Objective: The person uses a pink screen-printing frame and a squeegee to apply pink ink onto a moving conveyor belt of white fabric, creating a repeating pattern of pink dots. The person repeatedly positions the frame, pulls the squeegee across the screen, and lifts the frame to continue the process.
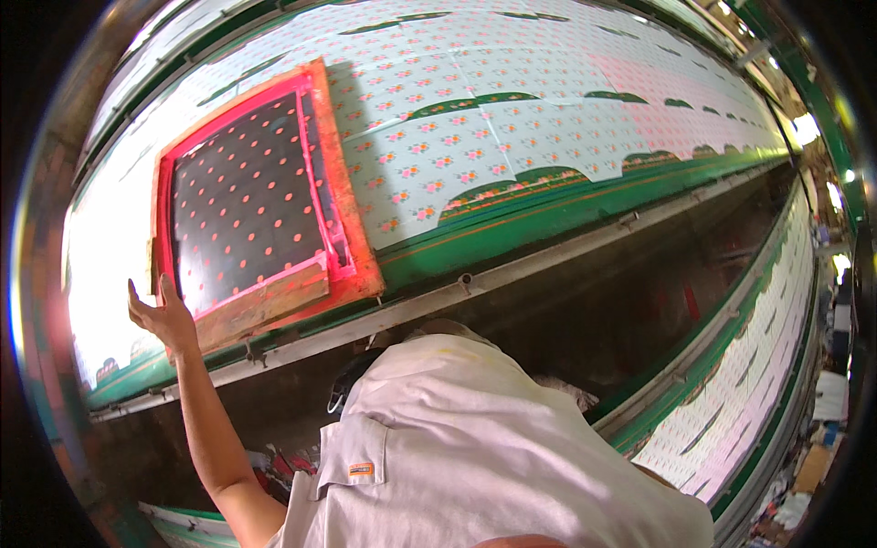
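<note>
A printing screen [239, 205] with a pink-stained frame and a dark, pink-dotted mesh lies on a long green printing table [493, 217], over floral-patterned fabric [416, 164]. My left hand [163, 310] is at the screen's lower left corner, fingers apart and raised, with nothing visibly held; whether it touches the frame is unclear. A wooden bar [260, 306] runs along the screen's near edge. My right hand is out of sight.
A metal rail [466, 279] runs along the table's near edge, above a dark gap. Behind me at the right is another long table with printed fabric [713, 365]. Piled clutter [813, 466] stands at the far right. My shirt fills the lower middle.
</note>
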Demonstrator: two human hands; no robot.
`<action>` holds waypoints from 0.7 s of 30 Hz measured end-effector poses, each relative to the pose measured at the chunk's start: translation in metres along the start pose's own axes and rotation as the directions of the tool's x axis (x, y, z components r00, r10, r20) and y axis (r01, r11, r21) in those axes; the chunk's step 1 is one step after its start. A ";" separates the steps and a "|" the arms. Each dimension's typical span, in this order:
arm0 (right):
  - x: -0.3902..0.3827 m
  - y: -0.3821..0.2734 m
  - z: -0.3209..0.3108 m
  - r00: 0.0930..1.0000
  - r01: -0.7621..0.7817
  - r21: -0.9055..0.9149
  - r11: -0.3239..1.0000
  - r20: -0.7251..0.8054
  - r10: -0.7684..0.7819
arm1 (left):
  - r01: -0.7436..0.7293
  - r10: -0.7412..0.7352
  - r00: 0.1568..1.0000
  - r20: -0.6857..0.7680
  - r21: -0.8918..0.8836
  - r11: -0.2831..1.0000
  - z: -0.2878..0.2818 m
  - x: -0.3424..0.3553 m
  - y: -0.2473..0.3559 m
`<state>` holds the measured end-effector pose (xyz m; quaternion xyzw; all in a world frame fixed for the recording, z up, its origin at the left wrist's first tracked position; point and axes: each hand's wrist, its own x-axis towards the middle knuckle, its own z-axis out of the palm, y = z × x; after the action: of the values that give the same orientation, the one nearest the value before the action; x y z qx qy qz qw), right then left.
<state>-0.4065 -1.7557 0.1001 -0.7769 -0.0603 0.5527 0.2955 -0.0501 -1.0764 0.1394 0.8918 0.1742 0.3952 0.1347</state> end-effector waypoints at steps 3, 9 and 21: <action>0.008 0.006 -0.013 1.000 0.017 -0.042 0.999 -0.014 -0.017 | 0.033 -0.033 0.999 0.004 0.034 0.999 -0.010 -0.007 -0.003; 0.022 0.012 -0.036 0.998 0.052 -0.119 0.991 -0.030 -0.056 | 0.056 -0.057 0.998 0.004 0.062 0.996 -0.027 -0.013 -0.009; 0.074 -0.072 -0.142 0.951 0.045 -0.468 0.882 -0.250 -0.181 | 0.263 -0.265 0.963 -0.057 -0.031 0.964 -0.042 0.035 -0.101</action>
<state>-0.2346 -1.7209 0.1073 -0.8913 -0.1909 0.3859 0.1421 -0.0801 -0.9663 0.1512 0.8466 0.2911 0.4026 0.1910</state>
